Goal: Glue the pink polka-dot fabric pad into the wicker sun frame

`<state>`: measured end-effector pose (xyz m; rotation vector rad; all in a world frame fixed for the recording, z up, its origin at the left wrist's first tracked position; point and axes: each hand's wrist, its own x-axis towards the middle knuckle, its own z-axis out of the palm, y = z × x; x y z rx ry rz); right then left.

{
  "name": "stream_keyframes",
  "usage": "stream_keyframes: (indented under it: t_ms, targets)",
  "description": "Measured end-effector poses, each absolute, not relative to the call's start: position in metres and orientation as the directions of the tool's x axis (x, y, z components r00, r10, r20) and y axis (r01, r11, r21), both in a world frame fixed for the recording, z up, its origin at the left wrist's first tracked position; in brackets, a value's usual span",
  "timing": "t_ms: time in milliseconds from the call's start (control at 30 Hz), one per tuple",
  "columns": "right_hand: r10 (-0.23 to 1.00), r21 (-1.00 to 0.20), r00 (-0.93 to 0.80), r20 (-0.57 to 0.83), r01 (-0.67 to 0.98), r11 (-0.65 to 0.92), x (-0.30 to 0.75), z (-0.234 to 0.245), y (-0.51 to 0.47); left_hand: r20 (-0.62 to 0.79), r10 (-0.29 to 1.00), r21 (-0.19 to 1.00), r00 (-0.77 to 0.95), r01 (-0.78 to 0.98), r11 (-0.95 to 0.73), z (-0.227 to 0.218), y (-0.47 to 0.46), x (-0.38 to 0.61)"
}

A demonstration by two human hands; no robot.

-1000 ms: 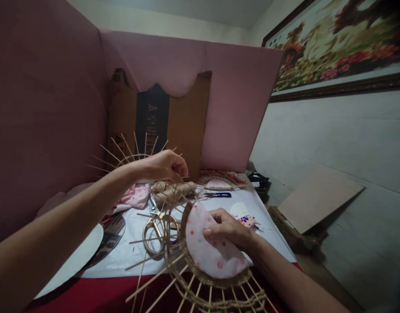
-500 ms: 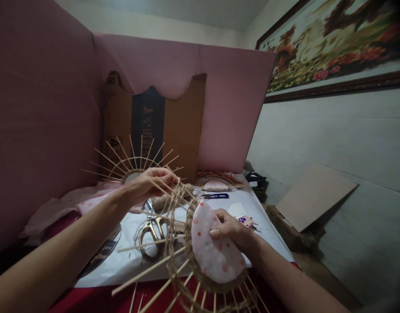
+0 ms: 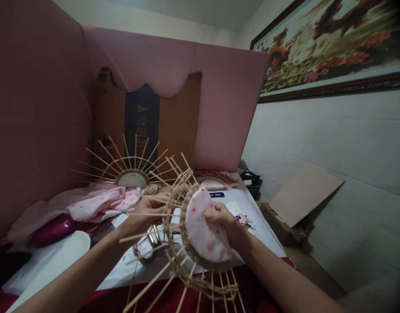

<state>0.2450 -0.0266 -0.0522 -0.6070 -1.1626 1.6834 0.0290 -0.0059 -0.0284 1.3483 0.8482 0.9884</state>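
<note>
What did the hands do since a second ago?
The left hand came back from the twine ball to the sticks of the woven piece, which rose and tipped up. The right hand kept pinching its spotted pad. The scissors stayed on the table.

The only writing in view is on the cardboard box [image 3: 183, 126] that leans against the pink board [image 3: 219, 87]. A dark band [image 3: 141, 126] runs down the front of the box, with pale letters turned sideways along it. Only a "Y" near the top can be read, and the letters below it are too blurred. A small printed mark [image 3: 104, 141] low on the left of the box is also unreadable.
</note>
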Motion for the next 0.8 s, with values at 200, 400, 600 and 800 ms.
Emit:
stream_keyframes:
  t_ms: [200, 400, 600, 800]
  targets:
    - [0.949, -0.854, -0.266, 0.170, -0.521, 0.007, 0.241, -0.052, -0.022, -0.002, 0.962, 0.996, 0.273, -0.084, 0.026, -0.044, -0.011, 0.026]
    - [0.979, -0.847, -0.161, 0.128, -0.531, 0.024, 0.242, -0.057, -0.019, 0.001, 0.959, 0.990, 0.285, -0.134, 0.038, -0.050, -0.006, 0.023]
    - [0.973, -0.845, -0.190, 0.131, -0.534, 0.009, 0.242, -0.058, -0.018, -0.008, 0.969, 0.957, 0.248, -0.279, 0.079, -0.052, -0.001, 0.019]
    - [0.964, -0.861, -0.235, 0.125, -0.509, -0.012, 0.241, -0.055, -0.024, -0.051, 0.990, 0.887, 0.133, -0.449, 0.106, -0.038, 0.000, 0.014]
